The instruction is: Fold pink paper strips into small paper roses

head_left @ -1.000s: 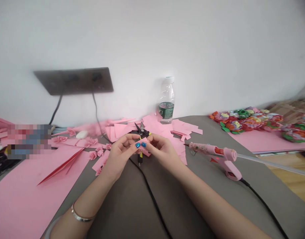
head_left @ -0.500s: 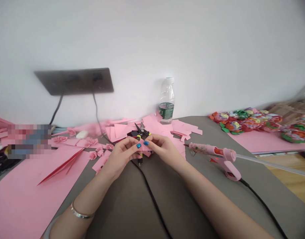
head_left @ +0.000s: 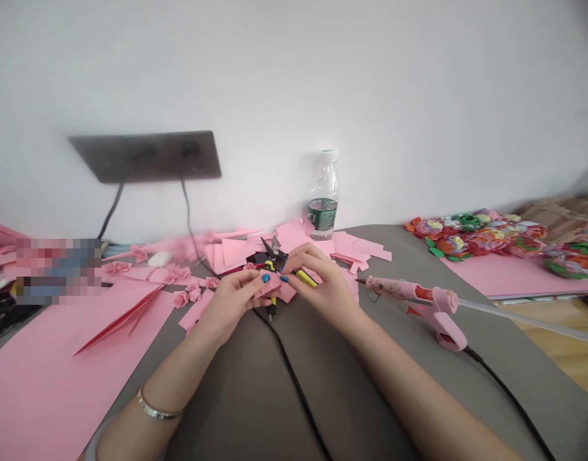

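My left hand pinches a small folded piece of pink paper between thumb and fingers. At the paper's right edge is my right hand, its thumb and fingertip close together on the edge, the other fingers curled loosely above. Through the gap in that hand a yellow-and-black handle shows. Behind the hands lie black-bladed pliers or snips, partly covered. A yellow-and-black tool end points toward me below the paper.
A pink glue gun with a clear stick lies right, its cord trailing forward. Pink paper pieces surround a bottle by the wall. Paper roses and a large pink sheet lie left; colourful flowers lie far right.
My right hand's fingers have lifted and shifted slightly right, uncovering the yellow handle. The left hand keeps the pink paper, which is now turned and shows more of its face.
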`<state>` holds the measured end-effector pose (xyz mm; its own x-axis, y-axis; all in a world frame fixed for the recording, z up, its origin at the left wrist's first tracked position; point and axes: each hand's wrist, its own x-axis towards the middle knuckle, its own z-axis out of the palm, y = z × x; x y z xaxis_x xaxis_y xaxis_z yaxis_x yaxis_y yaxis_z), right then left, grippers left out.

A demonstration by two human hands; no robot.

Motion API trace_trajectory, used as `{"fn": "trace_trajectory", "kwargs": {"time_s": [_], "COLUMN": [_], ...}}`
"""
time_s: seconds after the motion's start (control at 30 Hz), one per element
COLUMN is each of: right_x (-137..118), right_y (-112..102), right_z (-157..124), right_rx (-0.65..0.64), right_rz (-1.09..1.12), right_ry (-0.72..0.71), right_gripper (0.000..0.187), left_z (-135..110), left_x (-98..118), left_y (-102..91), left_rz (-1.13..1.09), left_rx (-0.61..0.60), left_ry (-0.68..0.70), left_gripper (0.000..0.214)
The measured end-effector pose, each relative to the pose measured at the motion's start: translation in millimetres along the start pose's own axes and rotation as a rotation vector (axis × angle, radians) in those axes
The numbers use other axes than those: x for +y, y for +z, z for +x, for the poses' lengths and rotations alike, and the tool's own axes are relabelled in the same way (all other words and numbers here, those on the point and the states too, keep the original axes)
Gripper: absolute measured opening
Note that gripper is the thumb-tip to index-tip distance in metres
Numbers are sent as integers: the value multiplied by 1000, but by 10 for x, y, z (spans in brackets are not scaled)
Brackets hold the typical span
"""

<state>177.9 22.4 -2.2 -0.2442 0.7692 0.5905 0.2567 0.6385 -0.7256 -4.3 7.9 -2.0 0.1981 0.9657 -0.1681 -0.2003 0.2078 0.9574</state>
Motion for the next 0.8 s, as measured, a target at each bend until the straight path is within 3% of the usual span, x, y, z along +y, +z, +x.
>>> {"fn": "trace_trajectory", "kwargs": {"time_s": [0.1, 0.27, 0.53, 0.8], "right_x": [10, 41, 5, -12], "right_y": [-21, -3, -19, -1], "right_z": [5, -9, -32, -38], "right_rx": [-39, -63, -149, -151], "right_rz": [-142, -351, -504, -480], "right_ry": [-166, -290, -358, -359], "right_gripper": [12, 10, 13, 14], "left_z": [8, 7, 2, -9], "left_x": [0, -8, -2, 15], "left_y": [-18, -20, -11, -16], "left_rz": [7, 25, 209, 214], "left_rx": [-14, -32, 10, -21], "left_ry": [-11, 1, 95, 89], "left_gripper": [24, 26, 33, 33]}}
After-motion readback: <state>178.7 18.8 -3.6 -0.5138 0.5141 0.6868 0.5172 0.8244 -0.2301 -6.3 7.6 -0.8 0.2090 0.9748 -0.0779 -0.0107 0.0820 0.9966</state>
